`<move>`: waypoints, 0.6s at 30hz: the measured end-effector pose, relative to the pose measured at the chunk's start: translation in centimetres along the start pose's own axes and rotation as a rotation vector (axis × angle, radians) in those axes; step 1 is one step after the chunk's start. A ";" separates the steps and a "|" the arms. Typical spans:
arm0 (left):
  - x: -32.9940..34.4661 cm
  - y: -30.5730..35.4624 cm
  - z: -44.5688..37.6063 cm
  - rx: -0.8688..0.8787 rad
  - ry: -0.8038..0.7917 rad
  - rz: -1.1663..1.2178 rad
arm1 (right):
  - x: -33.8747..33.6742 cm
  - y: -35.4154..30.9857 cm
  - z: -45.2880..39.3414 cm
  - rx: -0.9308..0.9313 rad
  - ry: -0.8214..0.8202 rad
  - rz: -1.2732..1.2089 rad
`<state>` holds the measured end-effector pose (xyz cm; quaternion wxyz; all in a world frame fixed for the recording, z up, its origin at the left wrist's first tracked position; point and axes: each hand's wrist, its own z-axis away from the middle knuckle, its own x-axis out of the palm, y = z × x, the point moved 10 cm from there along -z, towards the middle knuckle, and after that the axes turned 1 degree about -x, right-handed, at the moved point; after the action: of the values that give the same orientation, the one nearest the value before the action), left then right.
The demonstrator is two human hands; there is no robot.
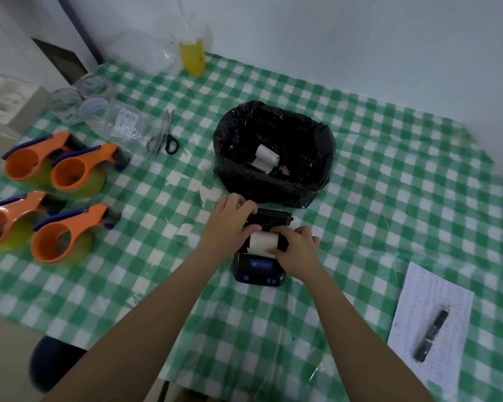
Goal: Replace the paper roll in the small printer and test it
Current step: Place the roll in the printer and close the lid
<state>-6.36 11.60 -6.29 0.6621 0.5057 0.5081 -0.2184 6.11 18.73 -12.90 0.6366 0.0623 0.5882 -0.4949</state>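
A small black printer (260, 272) with a lit blue screen sits on the checked tablecloth, and its lid (270, 218) stands open at the far side. A white paper roll (263, 242) lies in its open bay. My left hand (233, 221) rests on the printer's left side, with fingers at the lid and the roll's upper edge. My right hand (298, 250) grips the right end of the roll. Another white paper roll (266, 158) lies inside the black bin bag (273, 152) just behind the printer.
Several orange tape dispensers (50, 198) stand at the left. Scissors (166, 134) and clear plastic bags (119, 120) lie at the back left, beside a yellow bottle (192, 58). A printed sheet (430, 323) with a dark pen (431, 335) lies at the right.
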 end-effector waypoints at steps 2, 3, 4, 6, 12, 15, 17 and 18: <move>0.6 -0.1 -0.5 -0.008 -0.025 -0.025 | 0.0 0.0 -0.3 0.005 -0.012 0.014; 1.1 -0.5 -0.7 -0.038 -0.060 -0.018 | 0.0 0.0 -0.4 0.007 -0.006 0.011; 1.7 -1.0 -0.8 -0.071 -0.102 -0.008 | 0.0 0.0 -0.4 0.003 0.004 0.007; 2.7 -1.8 -0.9 -0.118 -0.174 0.018 | 0.1 -0.1 -0.2 -0.034 0.009 0.020; 3.7 -2.1 -0.7 -0.160 -0.223 0.148 | 0.2 -0.5 0.7 -0.113 0.020 0.013; 3.8 -2.0 -0.8 -0.168 -0.251 0.152 | -0.3 0.1 0.7 -0.074 0.155 -0.043; 3.9 -2.0 -0.9 -0.177 -0.267 0.159 | -0.3 0.7 0.5 -0.030 0.189 -0.061; 3.9 -2.1 -0.9 -0.179 -0.270 0.169 | -0.2 0.9 0.4 -0.022 0.198 -0.074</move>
<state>-6.91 12.49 -10.71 0.7827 0.4515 0.3878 -0.1818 7.08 19.02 -13.01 0.5573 0.0823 0.6554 -0.5031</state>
